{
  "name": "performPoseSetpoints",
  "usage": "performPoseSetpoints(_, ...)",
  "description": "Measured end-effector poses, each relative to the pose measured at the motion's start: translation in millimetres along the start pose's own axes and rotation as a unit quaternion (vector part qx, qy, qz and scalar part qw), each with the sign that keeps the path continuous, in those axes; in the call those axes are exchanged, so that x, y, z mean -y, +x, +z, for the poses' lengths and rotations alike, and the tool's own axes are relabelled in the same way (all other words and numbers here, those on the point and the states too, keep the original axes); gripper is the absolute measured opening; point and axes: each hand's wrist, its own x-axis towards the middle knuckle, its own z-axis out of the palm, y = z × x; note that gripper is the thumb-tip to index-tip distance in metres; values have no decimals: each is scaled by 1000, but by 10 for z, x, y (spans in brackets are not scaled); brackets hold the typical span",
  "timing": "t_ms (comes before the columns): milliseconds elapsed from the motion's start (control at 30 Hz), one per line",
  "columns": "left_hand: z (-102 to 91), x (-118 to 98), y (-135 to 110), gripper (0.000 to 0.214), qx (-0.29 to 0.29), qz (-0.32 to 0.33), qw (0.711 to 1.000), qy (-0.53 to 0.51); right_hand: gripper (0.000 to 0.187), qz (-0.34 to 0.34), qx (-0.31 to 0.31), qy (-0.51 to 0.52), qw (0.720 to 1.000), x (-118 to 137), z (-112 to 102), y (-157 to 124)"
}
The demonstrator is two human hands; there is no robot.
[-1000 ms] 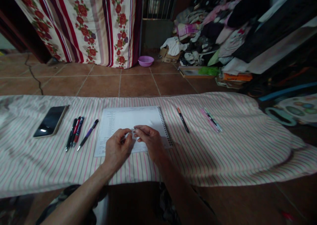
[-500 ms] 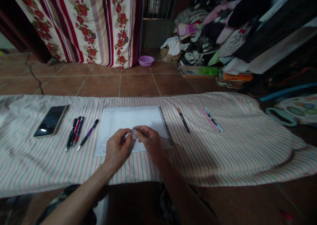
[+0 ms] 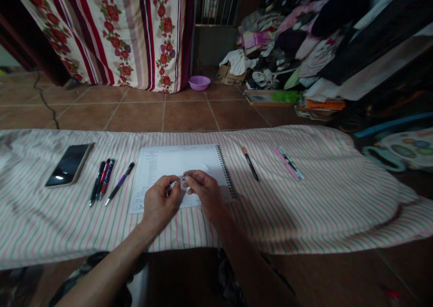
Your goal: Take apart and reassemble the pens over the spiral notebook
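My left hand (image 3: pixel 163 196) is closed, thumb against fingers, around a thin, pale, slender piece (image 3: pixel 181 178) that is too small to name. At its other end, the fingertips of my right hand (image 3: pixel 204 192) pinch the piece. Both hands are just above an open spiral notebook (image 3: pixel 182 160), fingertips close together. Printed lines show along the page's left part, and a small white object (image 3: pixel 206 166) lies near the coil. Most of the pinched piece is hidden by my fingers.
On the striped cloth (image 3: pixel 304 217), a phone (image 3: pixel 70 165), several pens (image 3: pixel 102 180) and a purple-black pen (image 3: pixel 120 183) lie to the left. Rightward are an orange-black pen (image 3: pixel 250 163) and pink and green pens (image 3: pixel 289 163). Beyond stand a purple basin (image 3: pixel 199 83) and piled clothes (image 3: pixel 277 50).
My right fingertips have shifted very slightly to the right, away from my left fingers, still pinching the thin piece. Everything else stays in place.
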Motion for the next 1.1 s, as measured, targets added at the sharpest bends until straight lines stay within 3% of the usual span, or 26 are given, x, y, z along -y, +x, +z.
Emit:
performPoseSetpoints(500, -21, 34, 18, 21, -25, -15, 1000, 5, 20, 81, -20, 143, 986, 57, -56, -2)
performPoseSetpoints(767, -18, 58, 17, 21, -23, -9, 1000, -7, 17, -14, -25, -26, 999, 57, -57, -6)
performPoseSetpoints(1100, -27, 75, 5, 19, -12, 73, 994, 75, 15, -71, 0, -124, 990, 76, -139, 17)
